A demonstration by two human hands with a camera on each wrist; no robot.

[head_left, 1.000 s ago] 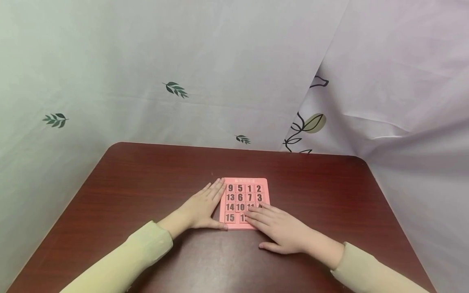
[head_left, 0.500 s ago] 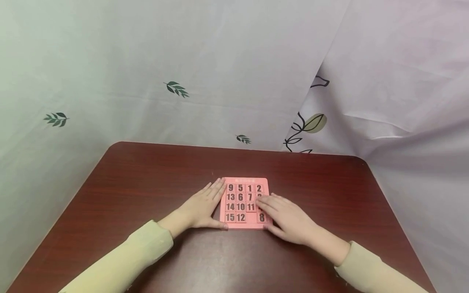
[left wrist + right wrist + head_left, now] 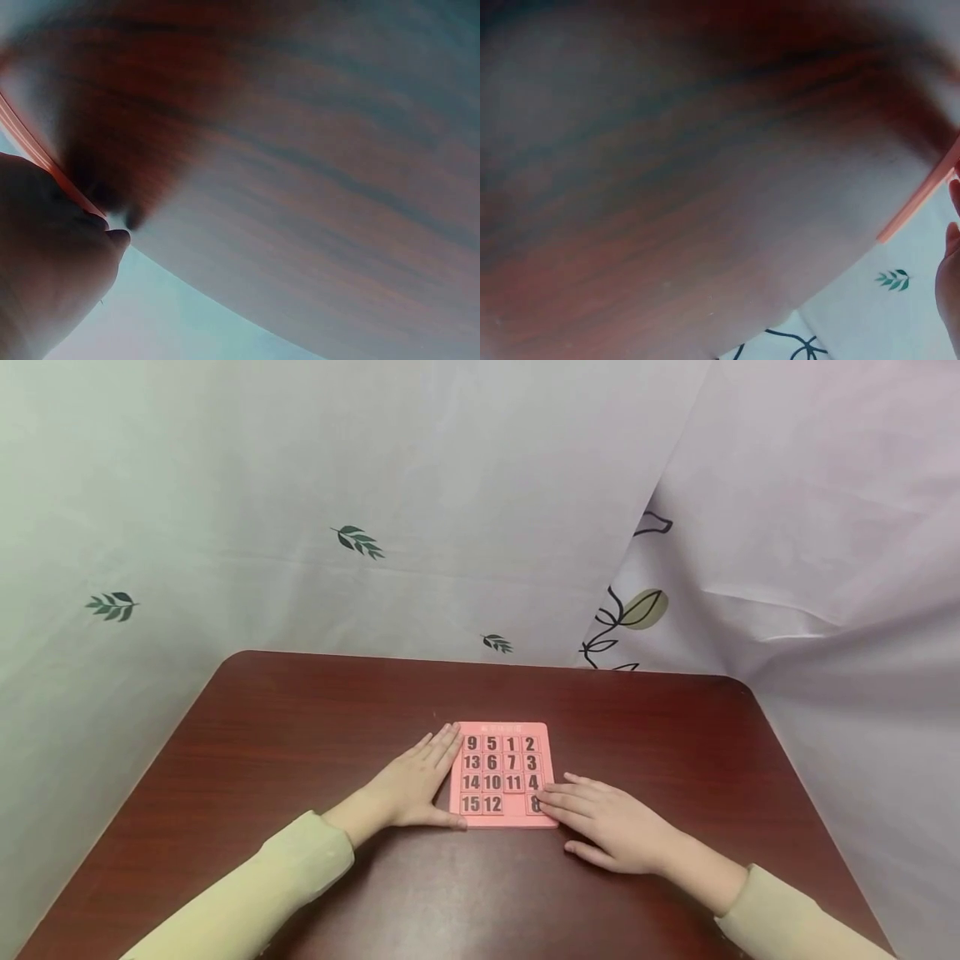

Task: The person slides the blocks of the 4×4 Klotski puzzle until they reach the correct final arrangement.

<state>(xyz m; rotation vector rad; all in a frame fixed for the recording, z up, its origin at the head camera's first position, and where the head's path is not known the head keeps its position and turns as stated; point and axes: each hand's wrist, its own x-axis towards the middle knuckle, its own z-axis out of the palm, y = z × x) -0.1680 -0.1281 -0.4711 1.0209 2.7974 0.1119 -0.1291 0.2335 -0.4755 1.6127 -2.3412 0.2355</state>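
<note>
A pink sliding number puzzle (image 3: 516,821) lies flat on the table. Its numbered tiles fill the frame except for one gap in the bottom row, between the 12 tile (image 3: 492,804) and the 8 tile (image 3: 535,804). My left hand (image 3: 411,783) rests along the puzzle's left edge, fingers straight and thumb at the near left corner. The straight fingers of my right hand (image 3: 611,822) reach over the right edge, with fingertips at the 8 tile and partly covering it. Both wrist views show the puzzle's edge, with the hands only partly in frame.
The dark red wooden table (image 3: 315,710) has rounded far corners. A pale curtain (image 3: 450,485) with printed leaves hangs behind it and along both sides.
The 12 tile has slid left beside the 15. My right hand has moved off the bottom row's middle, up by the 3 and 4, then down to the 8. The left hand stays put.
</note>
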